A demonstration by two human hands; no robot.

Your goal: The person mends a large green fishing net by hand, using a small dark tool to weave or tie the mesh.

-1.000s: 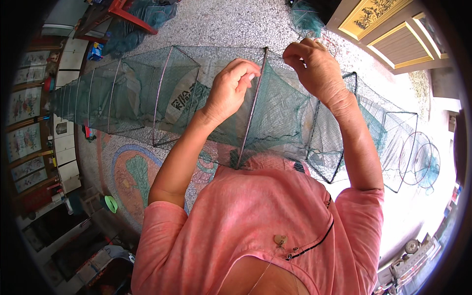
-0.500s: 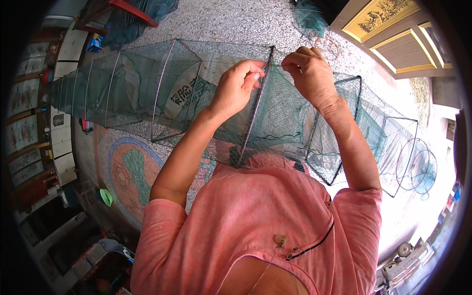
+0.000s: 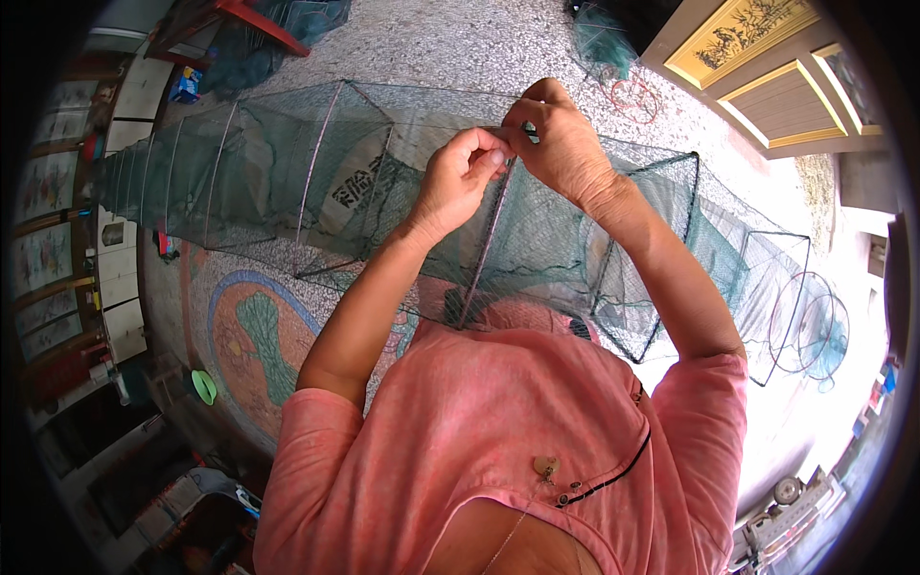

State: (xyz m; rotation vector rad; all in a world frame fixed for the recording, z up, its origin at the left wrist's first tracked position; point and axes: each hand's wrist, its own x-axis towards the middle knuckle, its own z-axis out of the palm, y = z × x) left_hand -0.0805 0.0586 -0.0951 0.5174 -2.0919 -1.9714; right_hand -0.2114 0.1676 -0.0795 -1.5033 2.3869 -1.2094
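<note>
While stretched across the speckled stone floor (image 3: 460, 38), long green mesh fish trap (image 3: 287, 182) on rectangular wire frames, red stool (image 3: 244, 14) beyond, left hand (image 3: 460, 177) and right hand (image 3: 561, 144) together, pinching netting at one frame's top.

Long green net trap (image 3: 287, 182) spans the space at chest height
Its mesh and wire frames block reach ahead; open speckled floor (image 3: 460, 38) lies beyond, above both raised hands
</note>
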